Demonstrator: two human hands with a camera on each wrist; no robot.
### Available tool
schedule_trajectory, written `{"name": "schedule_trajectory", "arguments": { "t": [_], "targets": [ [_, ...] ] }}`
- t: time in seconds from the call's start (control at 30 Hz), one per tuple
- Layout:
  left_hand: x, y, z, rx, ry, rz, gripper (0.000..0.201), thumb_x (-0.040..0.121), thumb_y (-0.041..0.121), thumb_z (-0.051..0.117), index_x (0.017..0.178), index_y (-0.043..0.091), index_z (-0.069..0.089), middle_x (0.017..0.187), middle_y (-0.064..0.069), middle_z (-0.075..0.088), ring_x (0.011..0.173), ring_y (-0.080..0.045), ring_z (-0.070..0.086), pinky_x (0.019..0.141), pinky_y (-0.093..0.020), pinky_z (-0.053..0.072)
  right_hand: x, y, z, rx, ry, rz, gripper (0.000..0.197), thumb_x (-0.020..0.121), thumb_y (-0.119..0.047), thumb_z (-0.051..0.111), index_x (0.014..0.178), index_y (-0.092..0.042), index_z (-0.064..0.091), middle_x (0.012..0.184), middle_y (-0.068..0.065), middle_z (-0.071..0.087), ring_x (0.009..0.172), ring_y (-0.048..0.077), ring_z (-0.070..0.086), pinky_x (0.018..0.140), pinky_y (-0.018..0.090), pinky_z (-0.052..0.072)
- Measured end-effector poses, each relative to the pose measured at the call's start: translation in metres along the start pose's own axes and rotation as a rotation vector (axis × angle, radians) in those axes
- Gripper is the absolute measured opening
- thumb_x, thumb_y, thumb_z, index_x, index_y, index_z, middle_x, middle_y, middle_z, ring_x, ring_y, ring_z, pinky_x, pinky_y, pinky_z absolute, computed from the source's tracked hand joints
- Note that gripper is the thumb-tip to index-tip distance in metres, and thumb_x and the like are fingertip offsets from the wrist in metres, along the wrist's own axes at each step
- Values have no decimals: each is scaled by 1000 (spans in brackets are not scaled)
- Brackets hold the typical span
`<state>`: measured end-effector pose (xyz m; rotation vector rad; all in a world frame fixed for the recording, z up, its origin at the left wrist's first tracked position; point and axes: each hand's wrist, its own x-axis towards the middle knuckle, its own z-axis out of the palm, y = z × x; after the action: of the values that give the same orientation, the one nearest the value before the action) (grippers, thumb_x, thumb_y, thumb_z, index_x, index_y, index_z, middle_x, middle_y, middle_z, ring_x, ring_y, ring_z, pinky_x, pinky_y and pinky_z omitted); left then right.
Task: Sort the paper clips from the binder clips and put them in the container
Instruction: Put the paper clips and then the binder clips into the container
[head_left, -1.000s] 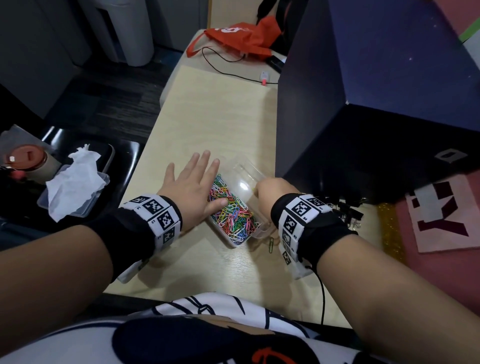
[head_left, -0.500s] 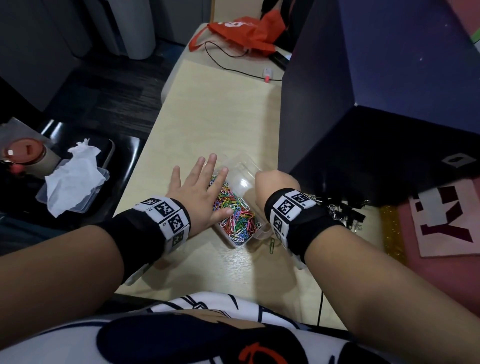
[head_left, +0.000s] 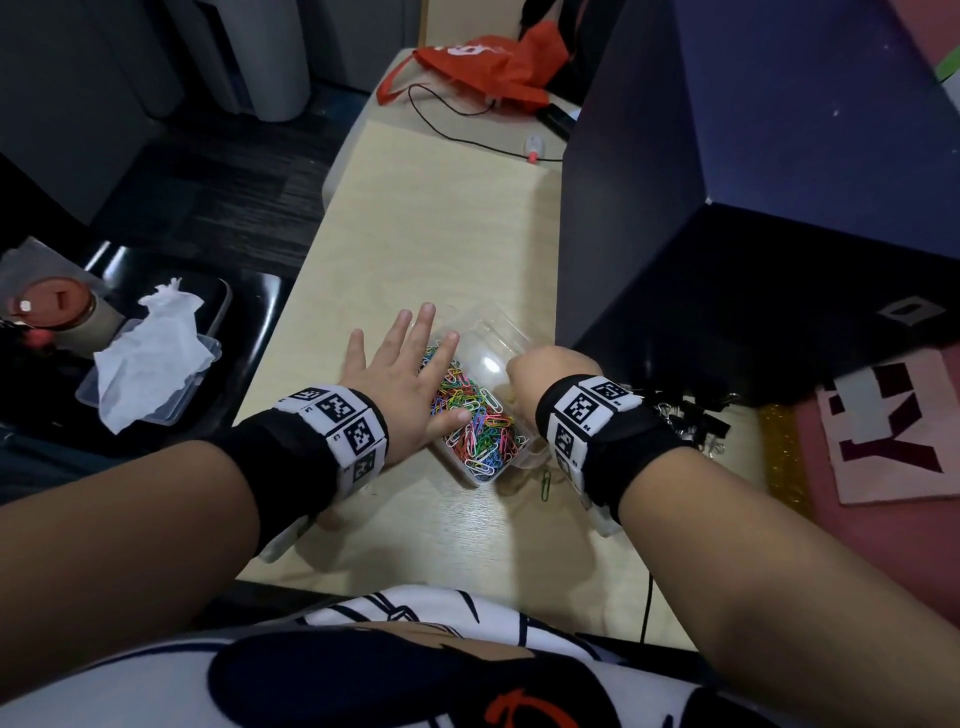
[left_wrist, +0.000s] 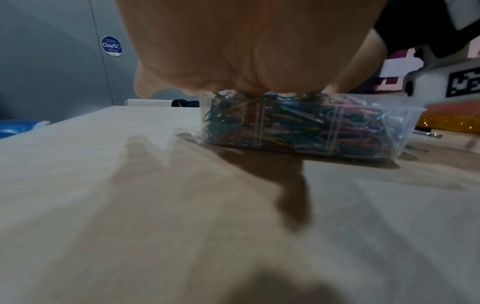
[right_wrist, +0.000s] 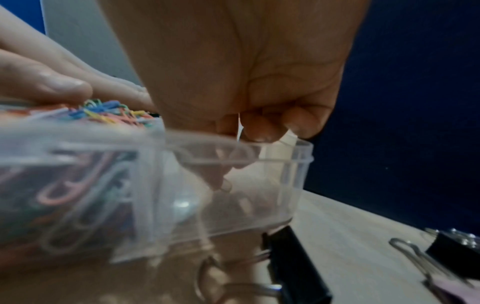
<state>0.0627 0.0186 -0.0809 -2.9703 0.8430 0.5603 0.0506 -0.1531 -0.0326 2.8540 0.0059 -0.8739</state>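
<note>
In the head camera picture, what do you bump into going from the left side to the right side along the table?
White tissue → left hand → container of paper clips → right hand → binder clips → pink mat.

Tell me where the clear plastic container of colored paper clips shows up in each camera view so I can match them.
Head: container at center, between both hands.
Left wrist: upper right of center, under the palm.
Right wrist: fills the left and middle, seen through its clear wall.
Shared landmark: the left hand resting flat on the paper clips.
</note>
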Motion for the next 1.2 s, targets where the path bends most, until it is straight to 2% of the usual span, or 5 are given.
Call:
{"name": "schedule_trajectory", "arguments": {
  "t": [0.1, 0.53, 0.7, 1.03, 1.2],
  "targets": [
    [-3, 1, -3, -24, 29, 1, 85, 83, 74, 12, 148, 28, -17, 154, -2, -31, 144, -23, -22, 113, -59, 1, -7, 2, -1, 187, 41, 15, 35, 92, -16, 49, 126, -21, 50, 105, 7, 60, 83, 24, 51, 75, 33, 48],
    [-6, 8, -2, 76, 25, 92, 85, 85, 72, 14, 149, 23, -15, 156, 0, -25, 144, -17, -23, 112, -63, -3, -38, 5, 11, 488, 167, 102, 7, 87, -30, 59, 83, -30, 65, 93, -7, 67, 91, 15, 62, 81, 27, 51],
    [-9, 22, 1, 71, 46, 151, 84, 84, 70, 13, 149, 25, -15, 156, -3, -25, 144, -20, -22, 113, -62, -3, -40, 6, 21, 436, 127, 152, 18, 89, -30, 54, 100, -21, 65, 102, 2, 66, 96, 25, 62, 86, 39, 52],
    [-6, 21, 0, 110, -30, 159, 78, 91, 66, 20, 148, 28, -18, 156, -2, -24, 144, -19, -22, 113, -60, -5, -39, 6, 35, 550, 224, 165, 15, 89, -32, 53, 100, -23, 58, 100, 1, 63, 93, 22, 60, 80, 33, 50],
    [-11, 24, -8, 131, 82, 257, 83, 83, 69, 7, 150, 23, -9, 158, -4, -17, 146, -19, -13, 114, -57, -5, -42, 29, 35, 657, 312, 255, 15, 90, -27, 49, 101, -20, 58, 108, 3, 58, 86, 19, 53, 76, 28, 43]
  ]
}}
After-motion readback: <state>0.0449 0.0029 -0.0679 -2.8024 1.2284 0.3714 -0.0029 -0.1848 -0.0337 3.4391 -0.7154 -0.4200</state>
